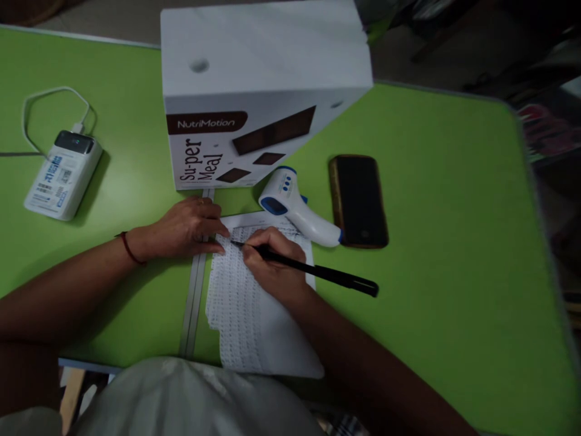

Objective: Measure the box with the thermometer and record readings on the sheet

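A black pen (338, 277) is pinched in my right hand (278, 263), its tip touching a white sheet of paper (272, 333) covered in rows of small handwriting. The rear of the pen points to the right. My left hand (193, 229) rests at the sheet's upper left edge, thumb and forefinger apart and the other fingers bent, with nothing held. Across the top of the sheet lies the handle of a white and blue infrared thermometer (302, 209). The right hand covers part of the writing.
A large white NutriMotion box (267, 60) stands beyond the paper. Right of the thermometer lies a dark phone (361, 200) in a brown case. A white power bank (66, 175) with a looped cable is at left on the green table (454, 272). A metal seam (194, 303) crosses the tabletop.
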{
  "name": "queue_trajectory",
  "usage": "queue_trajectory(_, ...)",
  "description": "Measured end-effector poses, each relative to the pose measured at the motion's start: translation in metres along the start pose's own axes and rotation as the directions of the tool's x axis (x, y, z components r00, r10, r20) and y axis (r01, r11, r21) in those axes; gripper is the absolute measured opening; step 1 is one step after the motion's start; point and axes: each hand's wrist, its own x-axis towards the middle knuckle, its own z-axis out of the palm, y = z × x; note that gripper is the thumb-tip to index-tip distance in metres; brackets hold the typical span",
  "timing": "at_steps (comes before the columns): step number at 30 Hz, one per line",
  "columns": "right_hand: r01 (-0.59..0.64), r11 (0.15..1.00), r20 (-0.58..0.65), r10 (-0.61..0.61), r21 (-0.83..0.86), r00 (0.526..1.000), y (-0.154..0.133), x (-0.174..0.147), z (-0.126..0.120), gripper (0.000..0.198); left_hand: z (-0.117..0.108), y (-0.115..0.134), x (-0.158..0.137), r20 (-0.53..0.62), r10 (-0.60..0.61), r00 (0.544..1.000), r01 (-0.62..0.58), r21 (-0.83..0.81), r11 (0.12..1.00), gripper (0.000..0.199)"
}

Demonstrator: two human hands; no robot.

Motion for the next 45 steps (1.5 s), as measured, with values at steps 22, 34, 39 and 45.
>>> queue_trajectory(22,0.034,0.999,-0.066,-0.035,-0.016,0.997,0.0054,-0.0049,0.0001,0.013,0.0001,0.0,0.0002,0.015,-0.006,1.0,0.006,-0.02,1.0,0.033)
queue_trajectory(34,0.029,1.0,0.009,-0.028,-0.01,1.0,0.0005,-0.004,0.0004,0.013,-0.0005,0.0,-0.0001,0.023,-0.014,1.0,0.014,-0.004,1.0,0.029)
queue_trajectory(39,0.045,0.999,0.02,-0.044,-0.01,0.999,0.0008,-0.0033,-0.0011,0.014,0.0008,-0.0006,0.0,-0.002,0.009,1.0,-0.009,-0.007,1.0,0.03)
queue_trajectory(45,0.016,0.999,-0.016,-0.017,-0.037,1.0,0.0017,-0.0037,-0.0019,0.016,0.0007,-0.0009,0.0,0.007,-0.002,1.0,0.002,-0.009,1.0,0.031)
